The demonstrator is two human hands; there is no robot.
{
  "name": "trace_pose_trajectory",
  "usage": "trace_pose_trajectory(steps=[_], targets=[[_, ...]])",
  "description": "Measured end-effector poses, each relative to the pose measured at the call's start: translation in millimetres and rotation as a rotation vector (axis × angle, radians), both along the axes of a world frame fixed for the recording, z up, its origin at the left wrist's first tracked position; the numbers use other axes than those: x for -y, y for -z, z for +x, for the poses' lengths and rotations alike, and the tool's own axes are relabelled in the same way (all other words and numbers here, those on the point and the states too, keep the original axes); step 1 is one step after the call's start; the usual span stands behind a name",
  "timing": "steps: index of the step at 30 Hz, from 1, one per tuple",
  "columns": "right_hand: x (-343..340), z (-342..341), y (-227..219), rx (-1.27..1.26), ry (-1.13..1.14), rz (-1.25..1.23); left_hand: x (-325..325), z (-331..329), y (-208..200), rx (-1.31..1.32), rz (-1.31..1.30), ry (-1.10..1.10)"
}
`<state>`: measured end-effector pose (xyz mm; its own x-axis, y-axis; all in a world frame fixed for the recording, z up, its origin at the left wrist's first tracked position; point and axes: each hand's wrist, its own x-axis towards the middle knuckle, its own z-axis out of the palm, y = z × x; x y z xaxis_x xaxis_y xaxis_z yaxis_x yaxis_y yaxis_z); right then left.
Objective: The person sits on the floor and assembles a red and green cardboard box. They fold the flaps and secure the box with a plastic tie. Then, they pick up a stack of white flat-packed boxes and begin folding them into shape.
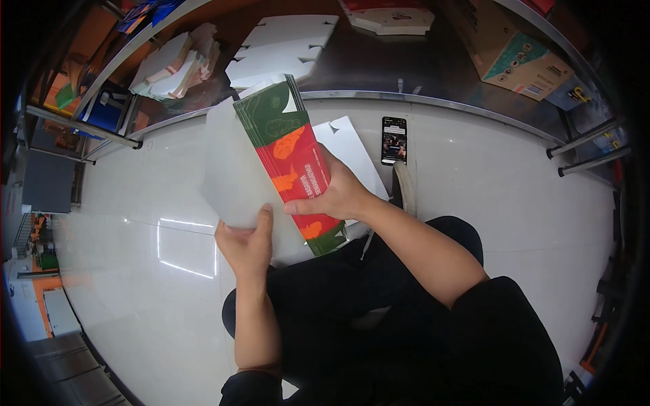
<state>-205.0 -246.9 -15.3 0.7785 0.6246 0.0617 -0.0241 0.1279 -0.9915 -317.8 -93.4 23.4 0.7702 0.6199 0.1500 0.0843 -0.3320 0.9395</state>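
Observation:
My right hand (338,188) grips a stack of flat printed cartons (288,145), green at both ends and red with orange drawings in the middle. Its thumb lies across the red face, and the layered edges show along the stack's left side. My left hand (245,247) is closed on the lower edge of a pale white card sheet (233,169), thumb pointing up. That sheet is smeared by motion and lies against the left side of the stack; I cannot tell whether they are joined. Behind my right hand, partly hidden, is a white flat carton (352,152) with notched edges.
A phone (394,141) with a lit screen lies on the shiny tiled floor (135,203). Ahead, a metal shelf (365,68) bears a notched white card stack (281,47), piled white cartons (177,64), a red-and-white carton (393,17) and a brown cardboard box (511,51).

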Motion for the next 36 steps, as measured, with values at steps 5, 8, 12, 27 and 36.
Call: trace_pose_trajectory(steps=[5, 8, 12, 27, 36], targets=[[-3.6, 2.9, 13.1, -0.038, 0.088, -0.002, 4.3, 7.6, 11.2, 0.055, 0.089, 0.078], [0.9, 14.9, 12.8, -0.121, -0.082, -0.005, -18.7, 7.4, 17.5, -0.001, 0.197, 0.070], [7.7, 20.5, 10.6, 0.029, 0.117, 0.121, -58.6, -0.6, 8.3, 0.027, 0.253, 0.006], [71.6, 59.6, -28.3, -0.147, -0.144, -0.275, -80.8, -8.6, 0.9, -0.079, 0.476, 0.085], [55.6, 57.0, 17.3, 0.409, 0.167, -0.833, -70.2, -5.0, -3.6, -0.090, 0.508, 0.194]])
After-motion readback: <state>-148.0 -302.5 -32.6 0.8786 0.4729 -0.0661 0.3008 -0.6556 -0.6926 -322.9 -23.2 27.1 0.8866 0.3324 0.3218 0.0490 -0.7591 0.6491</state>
